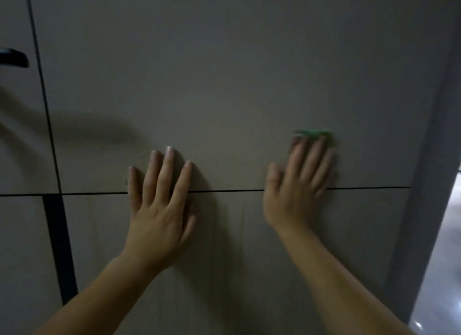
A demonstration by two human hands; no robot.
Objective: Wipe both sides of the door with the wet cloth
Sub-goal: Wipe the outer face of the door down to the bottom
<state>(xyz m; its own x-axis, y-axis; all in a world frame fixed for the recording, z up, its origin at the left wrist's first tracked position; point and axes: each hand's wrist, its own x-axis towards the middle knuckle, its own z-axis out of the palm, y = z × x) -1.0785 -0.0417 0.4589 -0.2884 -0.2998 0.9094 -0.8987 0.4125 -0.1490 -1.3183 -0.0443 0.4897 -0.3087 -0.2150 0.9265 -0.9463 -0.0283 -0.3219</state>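
The left hand (159, 210) lay flat on the door (224, 73), fingers straight and slightly apart. The right hand (296, 192) pressed a green cloth (314, 133) against the door with straight fingers. Only the cloth's edge showed above them.

A single head-worn camera faces the door (224, 73) head-on and from very near, so its grey panels fill almost the whole picture. A dark handle (13, 58) is cut off at the door's far left, and past the door's right edge shows a strip of shiny floor (444, 260).
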